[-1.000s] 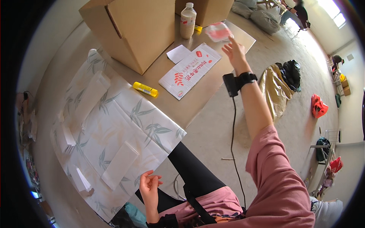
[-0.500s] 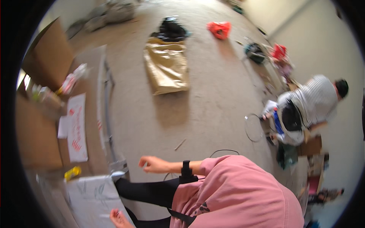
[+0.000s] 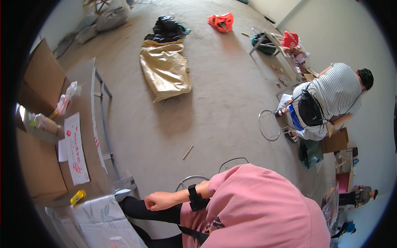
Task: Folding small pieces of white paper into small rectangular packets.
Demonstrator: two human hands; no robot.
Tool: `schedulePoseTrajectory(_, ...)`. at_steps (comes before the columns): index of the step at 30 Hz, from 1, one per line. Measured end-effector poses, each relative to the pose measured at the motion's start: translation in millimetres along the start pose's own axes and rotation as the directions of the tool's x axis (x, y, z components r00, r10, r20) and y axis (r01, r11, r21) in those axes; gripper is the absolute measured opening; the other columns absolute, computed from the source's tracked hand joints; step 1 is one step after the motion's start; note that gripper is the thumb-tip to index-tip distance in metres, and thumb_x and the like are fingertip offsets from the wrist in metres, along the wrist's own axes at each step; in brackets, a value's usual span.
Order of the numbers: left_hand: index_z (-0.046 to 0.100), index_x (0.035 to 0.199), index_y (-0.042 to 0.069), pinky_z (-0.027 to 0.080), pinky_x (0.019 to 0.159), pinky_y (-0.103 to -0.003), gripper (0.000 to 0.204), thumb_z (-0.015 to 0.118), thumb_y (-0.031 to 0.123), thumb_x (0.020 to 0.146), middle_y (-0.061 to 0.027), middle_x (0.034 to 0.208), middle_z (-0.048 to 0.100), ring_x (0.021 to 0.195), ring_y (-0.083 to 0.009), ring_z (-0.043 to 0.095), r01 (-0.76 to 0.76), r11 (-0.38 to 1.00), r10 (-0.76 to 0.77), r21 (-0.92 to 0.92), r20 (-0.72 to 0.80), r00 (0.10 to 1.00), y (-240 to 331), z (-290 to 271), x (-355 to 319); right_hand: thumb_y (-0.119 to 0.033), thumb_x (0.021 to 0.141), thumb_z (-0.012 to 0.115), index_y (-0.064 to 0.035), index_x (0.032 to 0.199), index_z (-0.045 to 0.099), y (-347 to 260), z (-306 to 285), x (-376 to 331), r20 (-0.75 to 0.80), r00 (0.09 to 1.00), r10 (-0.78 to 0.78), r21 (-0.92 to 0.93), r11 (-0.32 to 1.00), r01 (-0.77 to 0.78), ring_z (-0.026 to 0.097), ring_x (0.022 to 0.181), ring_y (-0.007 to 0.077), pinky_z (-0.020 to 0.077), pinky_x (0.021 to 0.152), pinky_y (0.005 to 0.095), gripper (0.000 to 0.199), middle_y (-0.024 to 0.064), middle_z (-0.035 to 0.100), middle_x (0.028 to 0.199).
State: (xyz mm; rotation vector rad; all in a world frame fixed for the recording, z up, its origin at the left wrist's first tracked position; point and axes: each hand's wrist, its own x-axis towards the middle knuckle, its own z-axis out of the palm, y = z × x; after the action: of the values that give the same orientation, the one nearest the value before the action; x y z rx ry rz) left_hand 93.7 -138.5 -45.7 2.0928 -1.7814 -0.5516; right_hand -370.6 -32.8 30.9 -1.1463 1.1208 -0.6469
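Note:
My right hand point(image 3: 159, 201) is curled into a loose fist above my black-clad leg point(image 3: 142, 211), with nothing showing in it. A black band with a small block point(image 3: 196, 197) sits on that wrist. Of my left hand point(image 3: 114, 245) only a pinkish bit shows at the lower edge, beside a small whitish thing point(image 3: 117, 239) that I cannot make out. Both are near a white sheet with a grey leaf pattern point(image 3: 99, 215) on the table. A yellow object point(image 3: 77, 197) lies at the sheet's far edge.
Cardboard boxes point(image 3: 39, 165), a white printed card point(image 3: 76, 149) and a drink cup point(image 3: 46, 123) are on the left table point(image 3: 93, 173). A gold sack point(image 3: 165, 68) and red bag point(image 3: 221, 22) lie on the floor. Rightward, a person in stripes point(image 3: 337, 93) sits near a ring-shaped stool point(image 3: 269, 125).
My right hand has moved down and slightly left, and its fingers have curled in further. My left hand has slid almost out of view at the bottom. The view has shifted.

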Motion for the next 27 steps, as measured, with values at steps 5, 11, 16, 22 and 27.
schedulePoseTrajectory(5,0.053,0.099,-0.002,0.045,0.069,-0.032,0.044,0.074,0.032,0.081,-0.0106,0.087,0.057,0.075,-0.0207,0.053,0.124,0.98,-0.123,0.157,-0.012,0.992,-82,-29,-27,-0.009,0.077,0.058,-0.0001,0.09,0.061,-5,33,20,0.076,0.994,-0.073,0.002,0.997,0.073,0.065,0.074,0.0229,0.0503,0.067,0.0344,0.016,0.011,0.066,0.081)
schedulePoseTrajectory(11,0.052,0.105,-0.004,0.046,0.08,-0.037,0.069,0.089,0.031,0.059,-0.0163,0.099,0.058,0.089,-0.0262,0.055,0.186,0.978,-0.198,0.094,0.149,0.969,14,-41,-64,-0.008,0.083,0.06,-0.001,0.095,0.06,6,57,22,0.183,0.977,-0.107,-0.085,0.989,0.125,0.065,0.081,0.0203,0.0516,0.072,0.0327,0.014,0.0102,0.065,0.087)
schedulePoseTrajectory(16,0.055,0.102,-0.002,0.049,0.082,-0.041,0.073,0.089,0.037,0.05,-0.0195,0.097,0.062,0.093,-0.035,0.059,0.188,0.966,-0.202,0.177,0.067,0.977,38,-55,-85,-0.011,0.085,0.062,-0.0013,0.095,0.061,-11,80,18,0.315,0.948,-0.055,-0.028,0.997,0.067,0.066,0.082,0.0214,0.0524,0.075,0.0327,0.014,0.0111,0.065,0.086)
schedulePoseTrajectory(22,0.061,0.099,-0.003,0.049,0.082,-0.04,0.066,0.088,0.036,0.052,-0.0219,0.099,0.065,0.095,-0.0362,0.061,0.339,0.916,-0.373,0.215,0.139,0.917,62,-65,-87,-0.007,0.086,0.06,0.0011,0.098,0.059,-9,74,13,0.357,0.932,0.067,0.035,0.996,-0.085,0.062,0.081,0.0132,0.0505,0.073,0.0274,0.014,0.0069,0.064,0.087)
schedulePoseTrajectory(27,0.065,0.095,-0.005,0.049,0.079,-0.04,0.06,0.085,0.038,0.057,-0.0224,0.096,0.066,0.091,-0.0346,0.063,0.193,0.981,-0.19,0.003,0.182,0.965,36,-44,-79,-0.007,0.085,0.061,0.0006,0.096,0.061,-1,69,16,0.277,0.96,-0.028,-0.061,0.997,0.047,0.064,0.083,0.0171,0.0519,0.074,0.0291,0.013,0.0094,0.065,0.088)
